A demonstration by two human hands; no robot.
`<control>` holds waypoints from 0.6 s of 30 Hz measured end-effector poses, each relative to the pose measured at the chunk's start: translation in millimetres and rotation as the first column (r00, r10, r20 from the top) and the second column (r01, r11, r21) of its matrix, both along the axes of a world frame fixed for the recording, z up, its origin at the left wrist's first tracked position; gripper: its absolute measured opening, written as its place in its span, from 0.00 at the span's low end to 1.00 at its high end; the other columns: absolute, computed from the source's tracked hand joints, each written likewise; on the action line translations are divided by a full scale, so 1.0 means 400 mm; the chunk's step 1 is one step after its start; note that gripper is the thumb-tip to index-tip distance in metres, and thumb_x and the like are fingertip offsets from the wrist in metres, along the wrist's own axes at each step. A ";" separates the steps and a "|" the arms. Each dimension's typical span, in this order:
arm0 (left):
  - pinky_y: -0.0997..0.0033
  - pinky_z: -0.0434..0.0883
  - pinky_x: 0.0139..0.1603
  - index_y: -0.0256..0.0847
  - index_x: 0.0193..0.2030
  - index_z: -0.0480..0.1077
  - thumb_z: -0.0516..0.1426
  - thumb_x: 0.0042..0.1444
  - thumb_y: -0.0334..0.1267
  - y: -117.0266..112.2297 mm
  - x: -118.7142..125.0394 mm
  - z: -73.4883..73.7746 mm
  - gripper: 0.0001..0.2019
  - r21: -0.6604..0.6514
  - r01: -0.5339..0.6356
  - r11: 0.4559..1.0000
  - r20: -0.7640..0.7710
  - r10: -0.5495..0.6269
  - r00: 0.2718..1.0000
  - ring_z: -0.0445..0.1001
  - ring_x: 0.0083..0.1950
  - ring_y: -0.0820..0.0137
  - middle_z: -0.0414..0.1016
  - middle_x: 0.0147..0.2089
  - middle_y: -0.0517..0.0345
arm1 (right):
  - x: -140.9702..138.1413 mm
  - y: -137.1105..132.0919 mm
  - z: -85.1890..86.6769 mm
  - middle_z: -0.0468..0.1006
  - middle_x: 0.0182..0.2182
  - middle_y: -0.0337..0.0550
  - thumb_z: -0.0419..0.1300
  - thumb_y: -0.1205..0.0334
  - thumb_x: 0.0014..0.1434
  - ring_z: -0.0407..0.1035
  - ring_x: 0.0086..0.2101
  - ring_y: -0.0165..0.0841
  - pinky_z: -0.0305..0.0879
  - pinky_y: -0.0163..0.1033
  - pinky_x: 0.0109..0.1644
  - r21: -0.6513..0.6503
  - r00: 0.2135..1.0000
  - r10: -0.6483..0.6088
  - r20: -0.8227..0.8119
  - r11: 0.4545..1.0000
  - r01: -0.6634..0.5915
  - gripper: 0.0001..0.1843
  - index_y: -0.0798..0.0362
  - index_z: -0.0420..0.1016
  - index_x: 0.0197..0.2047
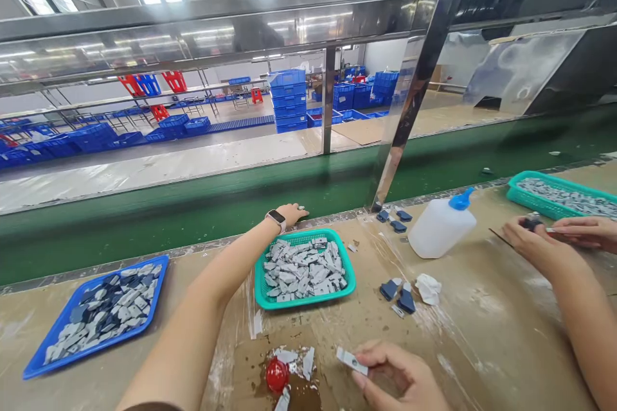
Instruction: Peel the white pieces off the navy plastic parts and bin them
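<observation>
Right hand (pixel 402 376) pinched a flat grey piece (pixel 351 361), long axis pointing left toward a red cap (pixel 277 376); left hand (pixel 292 213) lay farther off, fingers together.

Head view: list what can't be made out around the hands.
All in the head view:
Right hand: wrist and forearm cut off by the bottom edge.
Grey piece: the end inside the grip hidden by the fingers.
Red object: too small to identify.
Co-worker's dark item: mostly hidden by their fingers.
</observation>
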State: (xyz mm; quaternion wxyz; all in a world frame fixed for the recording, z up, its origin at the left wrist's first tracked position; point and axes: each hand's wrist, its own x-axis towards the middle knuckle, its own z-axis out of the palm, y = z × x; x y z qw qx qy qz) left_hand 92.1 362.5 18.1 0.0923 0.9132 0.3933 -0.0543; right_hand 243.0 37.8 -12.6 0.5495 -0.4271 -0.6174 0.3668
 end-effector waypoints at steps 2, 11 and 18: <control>0.51 0.69 0.54 0.38 0.54 0.67 0.56 0.62 0.38 0.022 0.003 -0.027 0.15 0.020 -0.033 0.999 -0.051 0.034 0.998 0.70 0.53 0.61 0.68 0.54 0.48 | -0.017 -0.017 -0.023 0.80 0.29 0.44 0.65 0.67 0.52 0.77 0.27 0.40 0.78 0.34 0.25 -0.051 0.998 -0.013 -0.065 0.999 0.010 0.11 0.38 0.78 0.34; 0.53 0.70 0.51 0.36 0.54 0.66 0.55 0.62 0.44 0.011 -0.119 -0.076 0.18 0.081 -0.284 0.955 -0.058 0.289 0.956 0.71 0.50 0.61 0.69 0.52 0.48 | -0.075 -0.077 -0.062 0.81 0.35 0.40 0.60 0.64 0.59 0.76 0.36 0.36 0.75 0.39 0.39 -0.132 0.969 0.046 0.242 0.991 -0.014 0.10 0.38 0.79 0.40; 0.56 0.64 0.49 0.34 0.45 0.69 0.48 0.64 0.49 -0.121 -0.209 0.020 0.19 0.279 -0.439 0.854 0.176 0.404 0.898 0.68 0.48 0.56 0.72 0.41 0.44 | -0.127 -0.117 -0.089 0.79 0.33 0.45 0.59 0.69 0.60 0.71 0.34 0.34 0.71 0.43 0.39 0.089 0.923 -0.074 0.377 0.995 0.043 0.06 0.54 0.78 0.36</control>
